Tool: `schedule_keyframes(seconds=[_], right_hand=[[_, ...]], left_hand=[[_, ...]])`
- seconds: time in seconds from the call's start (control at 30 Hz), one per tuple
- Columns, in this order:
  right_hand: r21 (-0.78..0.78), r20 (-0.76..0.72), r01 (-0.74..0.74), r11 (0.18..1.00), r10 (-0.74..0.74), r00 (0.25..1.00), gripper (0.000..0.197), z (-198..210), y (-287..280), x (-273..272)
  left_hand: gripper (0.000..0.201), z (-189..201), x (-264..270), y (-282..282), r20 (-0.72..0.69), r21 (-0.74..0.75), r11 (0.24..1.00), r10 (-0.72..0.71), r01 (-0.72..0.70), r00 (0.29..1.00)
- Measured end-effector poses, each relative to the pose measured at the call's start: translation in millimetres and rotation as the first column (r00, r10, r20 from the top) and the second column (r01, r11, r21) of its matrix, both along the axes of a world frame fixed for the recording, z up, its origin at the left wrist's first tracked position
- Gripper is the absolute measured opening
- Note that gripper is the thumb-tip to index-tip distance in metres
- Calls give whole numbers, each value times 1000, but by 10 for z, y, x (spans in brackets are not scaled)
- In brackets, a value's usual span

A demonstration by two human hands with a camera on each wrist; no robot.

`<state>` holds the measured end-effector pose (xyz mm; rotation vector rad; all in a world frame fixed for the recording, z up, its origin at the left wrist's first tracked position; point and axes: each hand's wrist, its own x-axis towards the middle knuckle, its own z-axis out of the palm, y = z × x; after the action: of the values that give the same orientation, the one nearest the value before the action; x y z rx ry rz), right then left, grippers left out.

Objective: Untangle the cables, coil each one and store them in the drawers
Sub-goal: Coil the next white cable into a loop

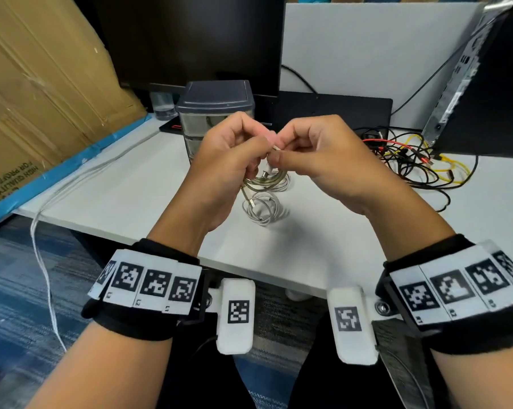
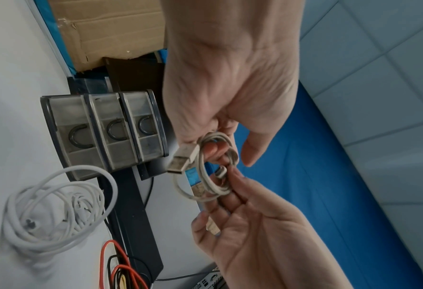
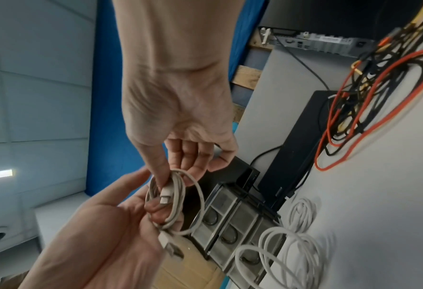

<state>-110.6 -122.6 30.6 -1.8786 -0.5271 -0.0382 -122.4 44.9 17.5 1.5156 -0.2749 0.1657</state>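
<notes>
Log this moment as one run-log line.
both hands hold coiled grey USB cable | white cable on desk | drawers closed | tangle remains

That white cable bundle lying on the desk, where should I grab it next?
Pinch the white cable bundle across its stacked loops from above: it lies flat on the desk, loops gathered in a ring, with open space on its near side.

Both forearms raised side by side; left hand (image 1: 225,160) and right hand (image 1: 317,152) meet, fingers curled, pinching.
</notes>
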Motion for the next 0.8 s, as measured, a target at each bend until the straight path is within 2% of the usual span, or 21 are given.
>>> schedule_keyframes(seconds=[0.07, 0.13, 0.27, 0.4, 0.5, 0.63, 0.8], right_hand=[[-81, 8, 2, 997, -1, 1000, 1, 12, -8, 21], [-146, -15, -16, 989, 14, 1000, 6, 34, -32, 35], [-239, -167, -159, 958, 121, 978, 9, 67, -59, 21], [-240, -331, -308, 921, 221, 917, 9, 65, -154, 56], [-263, -400, -396, 880, 274, 874, 18, 83, -220, 76], [-201, -368, -318, 926, 230, 901, 18, 56, -227, 126], [-19, -328, -214, 977, 196, 924, 12, -44, -123, 157]], left_hand=[[9, -11, -8, -1, 9, 13, 1000, -20, 19, 1000], [15, -18, -18, 14, -10, 16, 999, -52, 52, 999], [20, -42, -22, 63, -56, 63, 992, -106, 109, 993], [22, -69, -38, 77, -53, 112, 983, -142, 147, 988], [28, -58, -58, 113, -77, 101, 972, -203, 211, 976], [42, -19, -73, 171, -101, 57, 944, -317, 324, 943], [44, -26, -71, 195, -65, -95, 934, -351, 345, 934]])
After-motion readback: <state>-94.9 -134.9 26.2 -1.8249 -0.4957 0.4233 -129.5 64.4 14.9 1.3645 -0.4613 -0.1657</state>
